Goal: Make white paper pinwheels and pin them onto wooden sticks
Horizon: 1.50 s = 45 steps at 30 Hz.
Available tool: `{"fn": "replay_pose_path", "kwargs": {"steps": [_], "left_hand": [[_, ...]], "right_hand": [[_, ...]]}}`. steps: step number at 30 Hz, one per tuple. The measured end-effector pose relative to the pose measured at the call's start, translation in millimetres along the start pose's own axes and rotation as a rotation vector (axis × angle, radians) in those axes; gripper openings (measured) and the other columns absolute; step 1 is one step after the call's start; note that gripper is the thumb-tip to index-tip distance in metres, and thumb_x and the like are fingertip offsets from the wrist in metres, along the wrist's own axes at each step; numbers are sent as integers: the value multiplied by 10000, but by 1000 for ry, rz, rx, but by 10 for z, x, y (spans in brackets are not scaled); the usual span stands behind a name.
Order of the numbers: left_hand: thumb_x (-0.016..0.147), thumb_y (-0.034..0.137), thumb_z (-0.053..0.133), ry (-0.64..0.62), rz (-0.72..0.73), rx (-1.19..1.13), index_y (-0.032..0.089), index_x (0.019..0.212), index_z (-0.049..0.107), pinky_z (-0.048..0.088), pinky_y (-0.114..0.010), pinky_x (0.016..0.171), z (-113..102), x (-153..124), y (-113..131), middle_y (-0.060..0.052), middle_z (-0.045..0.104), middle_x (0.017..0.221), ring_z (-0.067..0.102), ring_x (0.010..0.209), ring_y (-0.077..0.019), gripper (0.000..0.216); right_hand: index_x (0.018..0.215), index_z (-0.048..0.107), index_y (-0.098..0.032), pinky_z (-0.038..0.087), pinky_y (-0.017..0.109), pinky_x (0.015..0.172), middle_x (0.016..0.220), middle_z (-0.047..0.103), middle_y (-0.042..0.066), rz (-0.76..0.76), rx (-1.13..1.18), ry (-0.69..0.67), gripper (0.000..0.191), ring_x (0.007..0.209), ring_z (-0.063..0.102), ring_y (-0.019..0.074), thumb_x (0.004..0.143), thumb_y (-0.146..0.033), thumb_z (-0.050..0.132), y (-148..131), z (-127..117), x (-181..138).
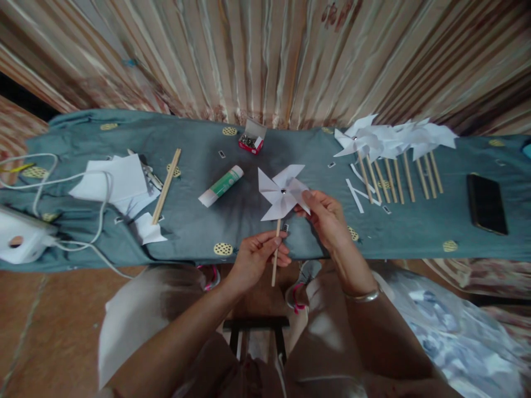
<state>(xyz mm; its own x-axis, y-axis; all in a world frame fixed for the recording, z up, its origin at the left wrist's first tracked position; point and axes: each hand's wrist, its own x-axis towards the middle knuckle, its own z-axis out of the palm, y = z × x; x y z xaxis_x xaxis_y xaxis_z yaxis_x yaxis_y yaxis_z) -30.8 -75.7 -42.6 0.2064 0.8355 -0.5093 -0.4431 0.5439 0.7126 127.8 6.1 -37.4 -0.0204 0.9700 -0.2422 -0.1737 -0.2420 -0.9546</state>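
Observation:
A white paper pinwheel on a thin wooden stick is held upright over the near edge of the teal cloth-covered table. My left hand is closed round the stick below the wheel. My right hand pinches one blade of the pinwheel at its right side. A small pin head shows at the wheel's centre.
Several finished pinwheels lie at the back right beside paper strips and a black phone. A glue stick, a red box of pins, spare sticks, white paper sheets and a white device with cables lie to the left.

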Motion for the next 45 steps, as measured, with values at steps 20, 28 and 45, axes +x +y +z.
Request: {"fn": "replay_pose_path", "kwargs": {"steps": [20, 28, 45], "left_hand": [[602, 518, 882, -43, -58, -4, 111, 921, 713, 551, -246, 559, 43, -47, -26, -7, 698, 650, 660, 523, -128, 544], [597, 514, 889, -36, -42, -15, 107, 932, 712, 549, -236, 559, 35, -29, -16, -9, 703, 652, 662, 527, -125, 556], [621, 491, 885, -31, -9, -29, 111, 937, 733, 568, -241, 571, 14, 1, -44, -7, 702, 650, 664, 534, -123, 517]], "right_hand": [[634, 706, -233, 434, 255, 550, 576, 646, -51, -67, 41, 64, 314, 547, 532, 100, 583, -484, 886, -28, -39, 129], [615, 729, -230, 414, 208, 487, 562, 651, -65, -26, 70, 69, 304, 493, 513, 63, 539, -459, 914, -26, -14, 112], [610, 689, -204, 319, 199, 417, 530, 575, -66, 78, 117, 27, 282, 461, 417, 50, 546, -383, 897, -45, 3, 82]]}}
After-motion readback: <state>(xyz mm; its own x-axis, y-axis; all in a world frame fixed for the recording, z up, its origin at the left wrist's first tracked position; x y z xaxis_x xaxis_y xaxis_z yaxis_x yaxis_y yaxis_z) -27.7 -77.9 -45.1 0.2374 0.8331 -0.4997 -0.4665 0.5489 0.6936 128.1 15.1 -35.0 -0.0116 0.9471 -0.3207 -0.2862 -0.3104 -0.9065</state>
